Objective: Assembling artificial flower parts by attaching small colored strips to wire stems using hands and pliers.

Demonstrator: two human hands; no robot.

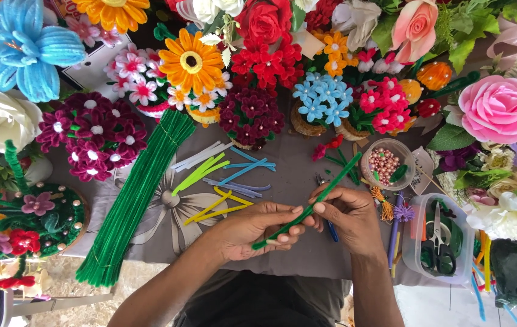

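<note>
Finished pipe-cleaner flowers crowd the far edge of the grey tabletop (307,169). Near its front edge, the left hand (252,227) and right hand (346,215) both pinch one green pipe cleaner (310,209), fingers closed, stem unshaped. A green bundle (131,200) lies untouched toward the left edge.

One green pipe cleaner (309,209), fuzzy and nearly straight, was held above the tabletop, slanting from lower left to upper right. Its lower end lay in the left hand (257,232); the right hand (348,217) pinched it, apparently, near mid-length.
</note>
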